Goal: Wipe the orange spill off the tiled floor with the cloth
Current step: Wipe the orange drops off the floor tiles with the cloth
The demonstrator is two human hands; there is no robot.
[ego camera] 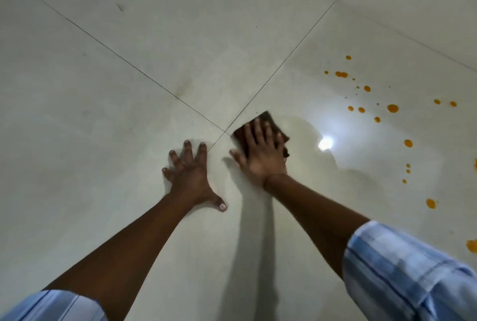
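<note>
- Right hand (260,151) lies flat on a dark cloth (268,124), fingers spread and pressing it to the floor (129,62) by the tile joint; no closed grip, the palm simply holds it down.
- Left hand (191,173) is splayed on bare tile just beside it, arm straight, holding nothing.
- Orange drops (392,108) dot the floor well to the right of the cloth.
- A wet sheen spreads between cloth and drops.
- Blue checked sleeves (402,269) are pushed up both arms.
</note>
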